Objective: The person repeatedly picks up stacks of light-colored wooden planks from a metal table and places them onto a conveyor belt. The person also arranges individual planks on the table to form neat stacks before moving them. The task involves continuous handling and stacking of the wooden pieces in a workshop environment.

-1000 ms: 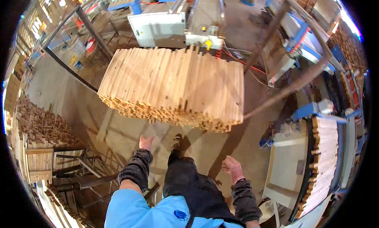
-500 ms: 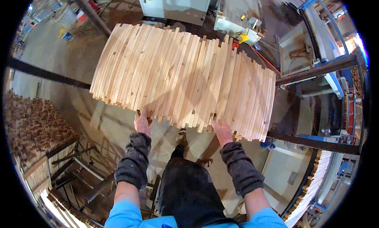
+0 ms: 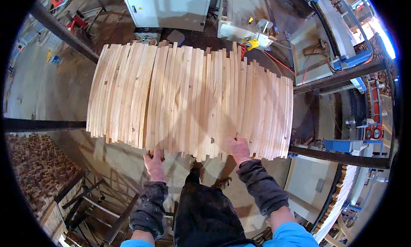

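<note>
A broad layer of pale wooden strips point(image 3: 188, 101) lies side by side in front of me, their ends uneven at the near and far edges. My left hand point(image 3: 155, 165), in a pinkish glove, is closed at the near ends of a few strips left of the middle, beside a narrow dark gap. Farther right, my gloved right hand point(image 3: 240, 149) has its fingers curled over the near edge of the strips. Its fingertips rest on the wood; the undersides of both grips are hidden. Dark sleeve covers wrap both forearms.
Dark metal bars point(image 3: 47, 125) run out from both sides of the strips. A large stack of wood pieces point(image 3: 38, 170) stands at the left. A pale cabinet point(image 3: 167, 9) and a machine with a yellow tool point(image 3: 252, 44) are beyond; blue-framed machinery point(image 3: 342, 146) fills the right.
The view has shifted, with the strips now lower and farther left in the picture. A dark gap shows among the left strips. My right hand reaches farther over the near edge.
</note>
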A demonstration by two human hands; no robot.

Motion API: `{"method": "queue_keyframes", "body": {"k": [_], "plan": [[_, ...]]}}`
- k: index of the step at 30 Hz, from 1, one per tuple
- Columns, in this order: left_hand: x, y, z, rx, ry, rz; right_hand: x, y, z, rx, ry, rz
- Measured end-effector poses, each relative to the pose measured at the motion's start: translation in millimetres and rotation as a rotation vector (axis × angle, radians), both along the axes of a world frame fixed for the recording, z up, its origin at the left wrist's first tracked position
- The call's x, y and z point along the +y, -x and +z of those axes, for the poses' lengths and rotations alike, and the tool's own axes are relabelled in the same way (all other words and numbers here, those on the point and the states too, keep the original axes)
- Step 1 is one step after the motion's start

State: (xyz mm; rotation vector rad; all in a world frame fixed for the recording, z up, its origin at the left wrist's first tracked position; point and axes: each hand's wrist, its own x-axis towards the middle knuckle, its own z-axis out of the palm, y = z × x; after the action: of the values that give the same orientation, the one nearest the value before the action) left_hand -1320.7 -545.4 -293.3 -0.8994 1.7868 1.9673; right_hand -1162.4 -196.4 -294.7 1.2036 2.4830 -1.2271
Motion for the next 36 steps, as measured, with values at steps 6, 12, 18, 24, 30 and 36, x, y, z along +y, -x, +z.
{"method": "queue_keyframes", "body": {"k": [6,12,18,24,30,36], "plan": [[-15.9,3.3,13.3,0.002,0.496,-0.730,68.0,5.4,18.3,-0.175,-0.057,0.222],[20.9,58.1,23.0,0.640,0.828,-0.788,86.5,61.6,3.6,0.097,-0.148,-0.081],[51.2,124.4,1.0,0.379,0.583,-0.689,76.5,98.8,-20.8,-0.038,-0.383,-0.224],[88.8,130.7,-9.0,0.286,0.835,-0.730,58.1,108.4,-4.9,0.027,-0.315,-0.288],[42.1,64.9,10.9,0.391,0.634,-0.631,8.1,32.0,-5.6,0.180,-0.404,-0.230],[-57.4,-23.3,-36.6,0.027,0.144,-0.489,-54.9,-88.9,45.9,-0.188,0.084,-0.359]]}}
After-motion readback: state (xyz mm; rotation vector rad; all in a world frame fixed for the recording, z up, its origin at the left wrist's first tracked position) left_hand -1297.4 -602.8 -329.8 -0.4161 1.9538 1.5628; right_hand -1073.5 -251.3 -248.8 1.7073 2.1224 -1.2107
